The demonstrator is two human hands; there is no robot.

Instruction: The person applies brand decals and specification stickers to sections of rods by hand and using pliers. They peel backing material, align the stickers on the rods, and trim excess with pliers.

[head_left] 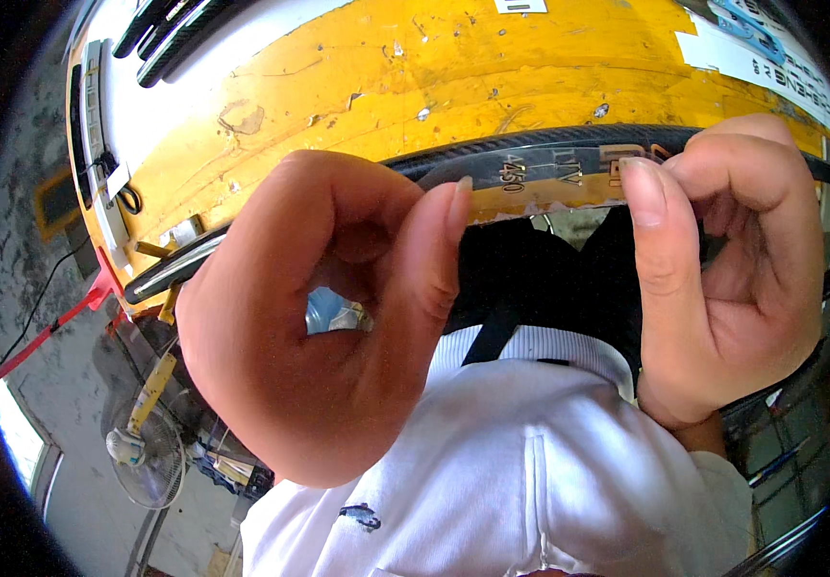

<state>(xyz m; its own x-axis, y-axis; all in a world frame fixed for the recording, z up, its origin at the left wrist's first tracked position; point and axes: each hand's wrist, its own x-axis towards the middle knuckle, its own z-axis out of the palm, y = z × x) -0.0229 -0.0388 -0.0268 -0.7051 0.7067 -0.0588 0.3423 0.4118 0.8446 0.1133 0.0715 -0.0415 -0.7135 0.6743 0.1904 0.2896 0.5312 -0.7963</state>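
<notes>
Between my hands stretches a clear film strip [540, 178] with dark printed characters. My left hand [275, 308] pinches its left end between thumb and curled fingers. At the other end, my right hand [732, 279] has thumb and forefinger closed on the film. Just behind the strip, a long black tube [559, 137] with a woven carbon look runs along the near side of the table. Its glossy left end [179, 264] shows past my left hand. Whether the film touches the tube I cannot tell.
The yellow tabletop [492, 72] is scuffed and flecked. Several black tubes [179, 43] lie at the far left, with scissors [129, 199] near the left edge. Printed white sheets [756, 72] lie at the far right. A fan [146, 447] stands at lower left.
</notes>
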